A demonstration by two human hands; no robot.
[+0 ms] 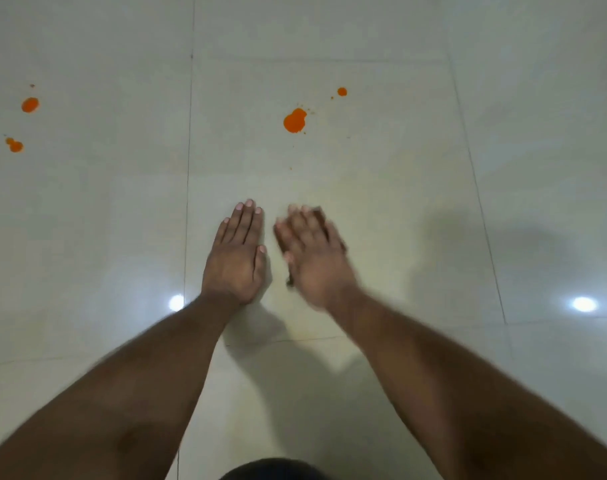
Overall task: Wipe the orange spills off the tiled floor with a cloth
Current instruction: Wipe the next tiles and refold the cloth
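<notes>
**Both hands flat over the tiles, orange spills ahead**

Dark, rounded shape [272, 470] at the bottom edge lies nearest the camera, too cropped to identify. Above it two bare forearms reach forward over the pale tiled floor [399, 188].

Largest of the orange spills [294, 120] sits on the central tile, well ahead of the fingertips, with a small round drop [342, 91] up and to its right and fine specks scattered around. Two more orange marks lie far to the left on the neighbouring tile: a round blot [29, 105] and, nearer the camera, a double blob [15, 145].

The left hand [238, 254] lies palm down with straight, closed fingers, holding nothing. The right hand [312, 254] is just beside it, fingers stretched out too, but motion-blurred; a dark edge shows at its far side and under its thumb side, possibly a cloth beneath the palm, though this cannot be made out.

Two bright light reflections [584, 304] glare on the glossy tiles, one beside each forearm.
</notes>
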